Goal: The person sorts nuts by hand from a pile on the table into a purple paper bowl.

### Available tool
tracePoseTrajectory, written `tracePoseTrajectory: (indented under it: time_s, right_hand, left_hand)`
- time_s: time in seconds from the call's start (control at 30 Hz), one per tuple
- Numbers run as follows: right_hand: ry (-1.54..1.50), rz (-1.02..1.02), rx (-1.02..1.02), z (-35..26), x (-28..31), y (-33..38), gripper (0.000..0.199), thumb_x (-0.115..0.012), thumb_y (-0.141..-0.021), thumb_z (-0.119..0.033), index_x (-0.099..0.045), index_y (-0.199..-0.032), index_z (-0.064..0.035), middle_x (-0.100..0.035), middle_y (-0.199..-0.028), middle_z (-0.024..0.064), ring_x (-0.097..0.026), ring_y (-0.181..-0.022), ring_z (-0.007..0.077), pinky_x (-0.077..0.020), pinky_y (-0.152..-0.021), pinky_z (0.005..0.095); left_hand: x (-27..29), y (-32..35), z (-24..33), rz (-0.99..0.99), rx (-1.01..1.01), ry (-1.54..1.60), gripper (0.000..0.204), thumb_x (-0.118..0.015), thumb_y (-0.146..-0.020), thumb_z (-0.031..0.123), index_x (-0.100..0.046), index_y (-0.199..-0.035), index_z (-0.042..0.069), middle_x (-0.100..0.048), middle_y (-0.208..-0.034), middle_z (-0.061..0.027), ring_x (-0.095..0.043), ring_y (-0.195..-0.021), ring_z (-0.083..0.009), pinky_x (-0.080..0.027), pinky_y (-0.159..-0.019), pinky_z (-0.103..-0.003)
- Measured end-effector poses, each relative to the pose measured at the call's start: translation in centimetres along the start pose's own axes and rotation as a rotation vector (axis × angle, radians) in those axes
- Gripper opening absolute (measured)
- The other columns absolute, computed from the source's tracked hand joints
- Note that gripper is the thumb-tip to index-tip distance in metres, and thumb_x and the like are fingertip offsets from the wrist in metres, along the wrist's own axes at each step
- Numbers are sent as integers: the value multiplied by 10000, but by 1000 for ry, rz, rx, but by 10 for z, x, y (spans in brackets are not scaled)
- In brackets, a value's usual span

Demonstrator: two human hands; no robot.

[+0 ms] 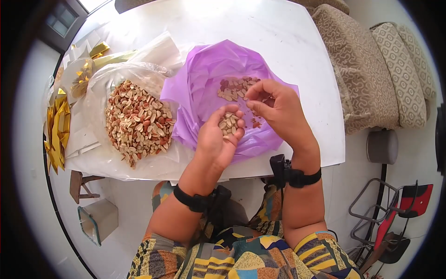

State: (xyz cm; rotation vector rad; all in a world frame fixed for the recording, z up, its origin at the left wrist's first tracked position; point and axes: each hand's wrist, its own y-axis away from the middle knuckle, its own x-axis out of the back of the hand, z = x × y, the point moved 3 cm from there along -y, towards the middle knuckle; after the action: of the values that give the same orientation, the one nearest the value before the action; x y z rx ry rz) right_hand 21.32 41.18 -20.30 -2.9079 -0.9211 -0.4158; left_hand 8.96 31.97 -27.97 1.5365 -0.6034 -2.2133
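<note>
My left hand [214, 141] is cupped, palm up, around a small heap of pale peanut halves [228, 123]. Close beside it, over the purple plastic bag [197, 76], my right hand [282, 111] has its thumb and index finger pinched together. What sits between those fingertips is too small to make out. Spread open on the table, the bag holds a loose patch of peanuts [232, 93] and some reddish skin scraps [256, 123]. To its left, a large pile of split peanuts [139, 122], many with red skins, lies on a clear plastic bag [98, 80].
Gold foil packaging [59, 130] and white papers lie along the left end of the white table [278, 28]. Covered sofa seats [360, 74] stand to the right, with a grey stool [382, 146] and a red-and-black folding chair [416, 200]. A bin [100, 218] sits on the floor at lower left.
</note>
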Motion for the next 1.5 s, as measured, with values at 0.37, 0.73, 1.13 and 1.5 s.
tracePoseTrajectory:
  time_s: [0.37, 0.73, 1.13, 1.5]
  right_hand:
    - [639, -41, 178, 33, -3, 7, 170, -693, -746, 58, -638, -902, 16, -620, -897, 192, -626, -916, 372, -521, -785, 422]
    - [580, -147, 72, 35, -7, 5, 120, -670, -743, 56, -632, -851, 22, -632, -822, 190, -637, -789, 362, -509, -703, 425]
    - [532, -85, 42, 34, -3, 1, 125, -665, -755, 47, -654, -879, 31, -625, -724, 179, -626, -664, 292, -505, -641, 378]
    - [-223, -92, 26, -5, -9, 2, 74, -674, -851, 27, -667, -923, 14, -644, -793, 20, -594, -681, 79, -499, -613, 252]
  left_hand:
    - [2, -3, 2, -194, 57, 133, 221, -382, -1080, 214, -500, -967, 66, -499, -831, -60, -432, -628, -133, -325, -434, -239]
    - [0, -2, 1, -119, 45, 124, 220, -389, -1077, 212, -500, -964, 60, -490, -833, -61, -422, -632, -137, -355, -463, -238]
    - [2, -3, 1, -149, 46, 115, 211, -414, -1064, 208, -515, -959, 56, -503, -843, -65, -456, -670, -153, -380, -481, -244]
    - [1, -1, -1, -60, 4, -29, 246, -430, -1062, 229, -584, -1086, 39, -646, -967, -89, -624, -820, -210, -507, -629, -295]
